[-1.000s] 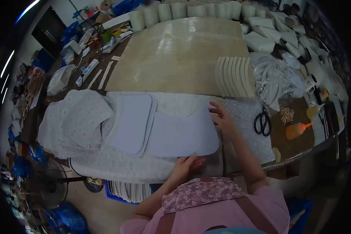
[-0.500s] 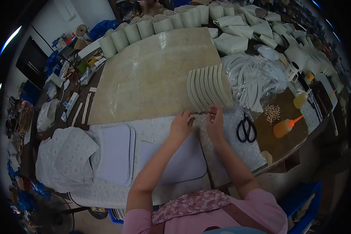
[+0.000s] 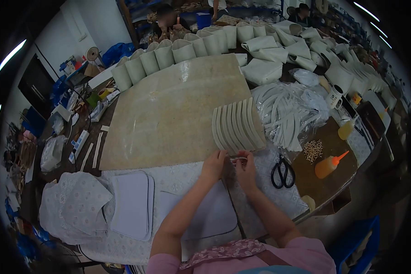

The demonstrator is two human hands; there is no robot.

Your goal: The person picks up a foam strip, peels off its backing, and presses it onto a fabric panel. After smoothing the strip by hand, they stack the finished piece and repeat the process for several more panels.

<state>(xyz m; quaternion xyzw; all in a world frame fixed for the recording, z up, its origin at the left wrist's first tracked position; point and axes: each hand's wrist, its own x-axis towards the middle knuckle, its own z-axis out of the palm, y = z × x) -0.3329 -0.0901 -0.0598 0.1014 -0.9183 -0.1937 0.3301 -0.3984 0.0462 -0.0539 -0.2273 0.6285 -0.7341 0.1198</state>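
Observation:
My left hand (image 3: 213, 165) and my right hand (image 3: 245, 172) are close together at the front edge of a tan board (image 3: 155, 123), just below a row of curved pale strips (image 3: 235, 124). Between the right fingertips shows a small pale strip (image 3: 239, 158); its ends are hidden by the fingers. The left fingers are pinched beside it, and what they grip is too small to make out. Black-handled scissors (image 3: 283, 174) lie right of my right hand. Under my forearms is a pale lilac panel (image 3: 212, 212) with a dark edge.
Stacked pale panels (image 3: 131, 205) and folded patterned cloth (image 3: 75, 205) lie left. To the right are bagged pale strips (image 3: 285, 112), small gold-coloured metal pieces (image 3: 313, 150) and an orange-tipped bottle (image 3: 326, 168). Rolled pale pieces (image 3: 183, 51) line the back; a person (image 3: 169, 23) sits beyond.
The camera view has tilted up, so the table sits lower in the picture and people show at the back. My hands stay near the strips; a pale piece now shows at the right fingertips.

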